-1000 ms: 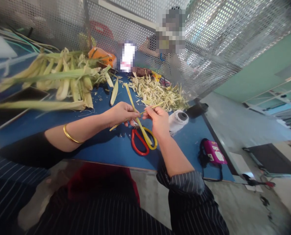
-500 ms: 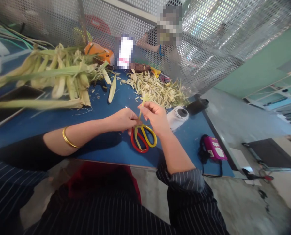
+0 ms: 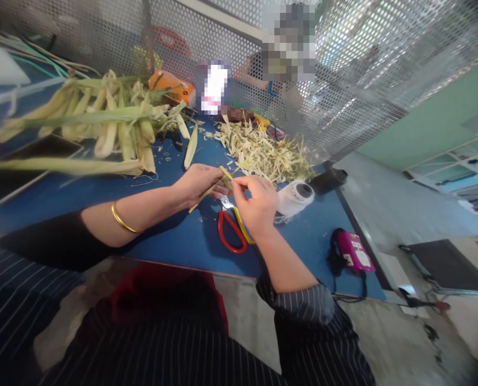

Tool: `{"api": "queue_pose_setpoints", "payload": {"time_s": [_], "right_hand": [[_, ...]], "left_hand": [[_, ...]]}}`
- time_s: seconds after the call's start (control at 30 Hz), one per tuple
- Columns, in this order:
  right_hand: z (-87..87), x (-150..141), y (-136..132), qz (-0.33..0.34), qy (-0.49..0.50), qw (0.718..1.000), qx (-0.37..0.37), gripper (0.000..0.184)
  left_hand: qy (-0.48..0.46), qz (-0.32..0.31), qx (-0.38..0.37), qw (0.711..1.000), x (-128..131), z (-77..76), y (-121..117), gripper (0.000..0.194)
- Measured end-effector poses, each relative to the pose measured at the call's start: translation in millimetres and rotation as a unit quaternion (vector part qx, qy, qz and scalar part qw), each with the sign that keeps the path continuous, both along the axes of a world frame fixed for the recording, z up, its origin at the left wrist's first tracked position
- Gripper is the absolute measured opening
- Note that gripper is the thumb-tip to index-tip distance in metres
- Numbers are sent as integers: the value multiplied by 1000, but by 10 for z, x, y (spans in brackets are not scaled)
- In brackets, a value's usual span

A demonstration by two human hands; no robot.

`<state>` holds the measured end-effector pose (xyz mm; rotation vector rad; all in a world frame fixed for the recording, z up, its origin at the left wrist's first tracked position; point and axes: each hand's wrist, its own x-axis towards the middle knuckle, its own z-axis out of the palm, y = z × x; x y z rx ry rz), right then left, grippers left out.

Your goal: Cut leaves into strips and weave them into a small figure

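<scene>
A narrow yellow-green husk strip (image 3: 202,199) runs across the fingers of my left hand (image 3: 199,185), which closes on it. One end hangs down toward the table, and a bent piece shows by the fingertips. My right hand (image 3: 258,202) is closed in a pinch at the strip's other end, close beside the left fingertips. Just below both hands is a pair of scissors (image 3: 233,236) with one red and one yellow handle. My right hand hides part of the yellow handle, and the blade tips are hidden behind my left fingers.
Long corn husks (image 3: 114,120) lie at the left, over a dark flat panel (image 3: 25,155). Shredded husk (image 3: 267,150) is heaped behind my hands. A white thread spool (image 3: 295,197), a black cylinder (image 3: 330,179) and a purple box (image 3: 355,251) stand right. Perforated mesh (image 3: 231,37) borders the back.
The strip stood upright between my hands and now slants across my left fingers. My left hand has moved up, away from the scissors' handles, uncovering part of the metal. The view has shifted slightly.
</scene>
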<state>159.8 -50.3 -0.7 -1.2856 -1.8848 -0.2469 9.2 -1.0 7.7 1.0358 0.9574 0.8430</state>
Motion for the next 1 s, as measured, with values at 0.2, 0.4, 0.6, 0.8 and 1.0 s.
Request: {"api": "queue_pose_setpoints", "payload": {"time_s": [0.2, 0.4, 0.6, 0.8, 1.0], "right_hand": [[-53, -63, -5, 5, -112, 993, 26, 16], [-71, -72, -17, -15, -118, 992, 42, 17], [-48, -47, -11, -37, -108, 992, 61, 15], [-40, -46, -25, -46, -143, 987, 58, 18], [-32, -63, -3, -3, -175, 982, 65, 18]], "left_hand": [[-57, 64, -35, 996, 59, -22, -59, 14], [-90, 41, -32, 995, 59, 19, -72, 5], [-129, 4, -79, 989, 16, 125, -64, 17], [-123, -13, -20, 992, 17, 123, -85, 11], [-115, -7, -22, 993, 14, 105, -74, 15]]}}
